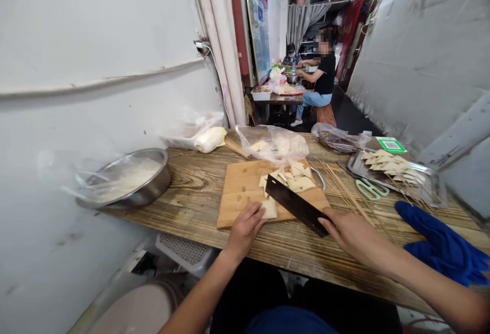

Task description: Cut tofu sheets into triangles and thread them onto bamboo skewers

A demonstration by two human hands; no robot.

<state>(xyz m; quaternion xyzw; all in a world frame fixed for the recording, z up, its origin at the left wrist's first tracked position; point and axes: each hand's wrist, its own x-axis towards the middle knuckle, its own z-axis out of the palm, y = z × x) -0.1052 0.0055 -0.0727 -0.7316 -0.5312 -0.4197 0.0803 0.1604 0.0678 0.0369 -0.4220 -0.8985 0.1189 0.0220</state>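
My right hand [340, 229] is closed round the handle end of a dark cleaver [293, 202], its blade slanting up and left across the cutting board [237, 186]. My left hand [247, 224] grips the left side of a pale, flat square piece of food [269, 209], perhaps tofu, near the board's front edge. The blade lies just right of this piece; whether they touch I cannot tell. Behind the blade sits a loose pile of similar cut pieces [300, 178], several of them triangular.
Left stands a steel basin [153, 183] with plastic over it. Behind the board are a plastic bag [273, 142] and a pale cabbage [210, 139]. To the right are skewers [346, 191], green-handled scissors [372, 189], a metal tray [436, 183] and blue gloves [440, 242]. Two people sit farther back.
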